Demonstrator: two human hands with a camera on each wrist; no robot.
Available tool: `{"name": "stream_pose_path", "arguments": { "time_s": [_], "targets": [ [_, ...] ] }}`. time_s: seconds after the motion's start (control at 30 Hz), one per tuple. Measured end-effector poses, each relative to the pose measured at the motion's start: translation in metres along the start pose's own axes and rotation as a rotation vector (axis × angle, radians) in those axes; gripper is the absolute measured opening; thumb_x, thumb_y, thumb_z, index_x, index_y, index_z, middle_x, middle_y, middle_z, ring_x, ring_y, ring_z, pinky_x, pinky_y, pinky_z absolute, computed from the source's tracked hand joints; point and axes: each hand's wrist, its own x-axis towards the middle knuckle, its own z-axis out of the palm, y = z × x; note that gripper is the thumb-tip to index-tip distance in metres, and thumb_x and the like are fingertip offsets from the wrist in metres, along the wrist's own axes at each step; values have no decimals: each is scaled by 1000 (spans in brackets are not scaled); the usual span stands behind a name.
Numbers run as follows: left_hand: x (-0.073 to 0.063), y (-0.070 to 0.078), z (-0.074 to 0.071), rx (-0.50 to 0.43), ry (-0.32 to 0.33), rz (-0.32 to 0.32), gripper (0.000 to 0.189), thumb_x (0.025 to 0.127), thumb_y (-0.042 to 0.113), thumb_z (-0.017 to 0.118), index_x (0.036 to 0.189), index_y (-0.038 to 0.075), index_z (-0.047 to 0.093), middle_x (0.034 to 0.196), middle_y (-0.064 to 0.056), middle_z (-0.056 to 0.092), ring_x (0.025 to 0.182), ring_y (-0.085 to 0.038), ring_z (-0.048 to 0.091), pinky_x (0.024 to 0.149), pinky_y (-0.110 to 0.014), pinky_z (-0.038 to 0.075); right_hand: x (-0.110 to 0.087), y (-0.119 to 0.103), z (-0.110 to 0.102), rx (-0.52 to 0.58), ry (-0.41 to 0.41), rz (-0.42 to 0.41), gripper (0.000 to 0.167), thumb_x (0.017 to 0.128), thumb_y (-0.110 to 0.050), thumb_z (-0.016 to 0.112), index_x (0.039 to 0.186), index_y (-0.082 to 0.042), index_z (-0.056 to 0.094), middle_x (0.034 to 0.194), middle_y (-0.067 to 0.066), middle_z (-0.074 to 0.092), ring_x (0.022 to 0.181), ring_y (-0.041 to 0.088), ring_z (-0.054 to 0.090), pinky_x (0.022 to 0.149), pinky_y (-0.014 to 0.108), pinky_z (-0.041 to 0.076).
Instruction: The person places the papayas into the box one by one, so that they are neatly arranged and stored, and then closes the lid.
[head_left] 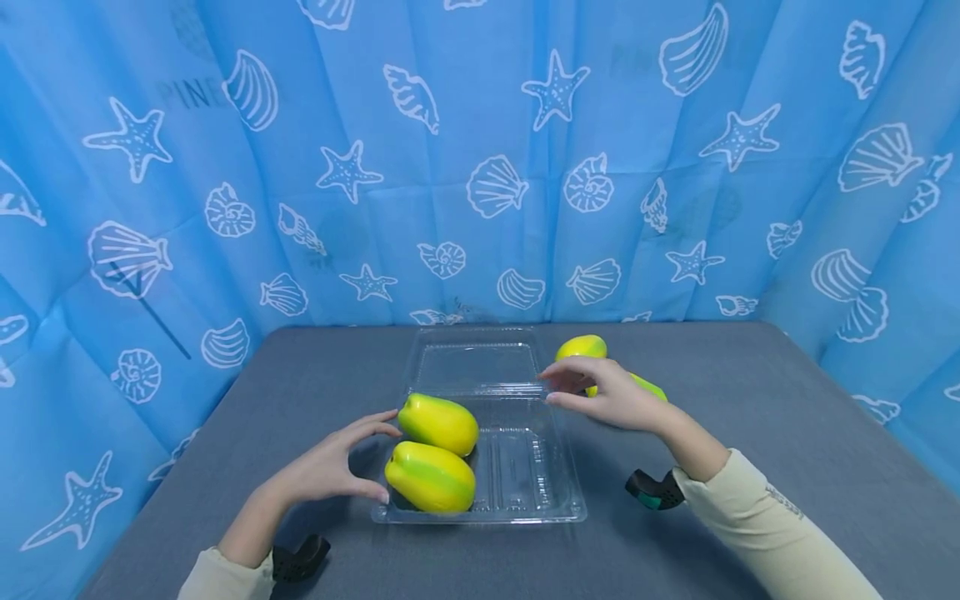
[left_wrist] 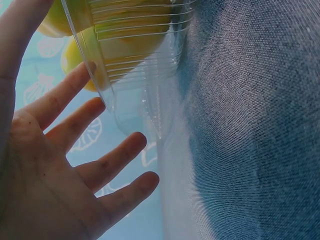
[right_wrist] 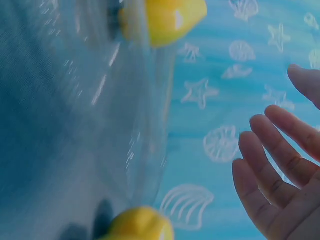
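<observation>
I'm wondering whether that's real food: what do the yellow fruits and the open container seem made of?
Yellow fruits: smooth, glossy, bright highlights; perhaps moulded plastic, though real skin isn't ruled out. Open container: probably thin, shiny clear plastic, since the table shows through.

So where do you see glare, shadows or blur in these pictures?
Head view: mostly crisp, with small glints on the clear plastic box. Left wrist: sideways, dark shadows across the grey tabletop. Right wrist: hazy, the box soft-edged with white glare streaks.
</observation>
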Motion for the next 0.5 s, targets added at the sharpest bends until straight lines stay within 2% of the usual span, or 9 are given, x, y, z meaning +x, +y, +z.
{"name": "stream_pose_path", "arguments": {
  "time_s": [0.2, 0.3, 0.4, 0.43, 0.5],
  "targets": [
    [0, -2, 0, -3, -1, 6, 64, 74, 30, 78, 130, 20, 50, 153, -12, 28, 139, -44, 24, 99, -74, 24, -15, 23, -11, -32, 97, 103, 29, 89, -20, 63, 113, -3, 62, 104, 10, 67, 92, 17, 62, 83, 39, 54],
    [0, -3, 0, 0, -1, 8, 63, 74, 30, 77, 130, 21, 50, 153, -11, 28, 139, -44, 24, 98, -75, 24, -23, 36, -17, -42, 130, 149, 30, 90, -20, 61, 114, -3, 62, 105, 10, 67, 91, 14, 60, 84, 36, 54],
    [0, -3, 0, -1, -5, 5, 63, 74, 30, 77, 131, 22, 49, 154, -10, 27, 139, -44, 23, 98, -75, 23, -31, 50, -22, -55, 158, 186, 30, 91, -22, 60, 115, -3, 61, 107, 10, 67, 90, 8, 59, 83, 27, 53],
    [0, -2, 0, -2, -6, 3, 63, 75, 31, 77, 131, 22, 49, 154, -10, 27, 139, -44, 23, 98, -75, 23, -33, 53, -24, -54, 166, 200, 31, 92, -23, 59, 116, -3, 60, 108, 11, 66, 92, 9, 59, 84, 25, 52],
    [-1, -2, 0, -3, -8, 2, 64, 75, 31, 76, 131, 21, 49, 154, -10, 27, 139, -44, 23, 98, -75, 24, -38, 59, -28, -51, 181, 221, 33, 93, -23, 58, 117, -1, 59, 113, 15, 64, 96, 15, 60, 87, 29, 52]
  ]
}}
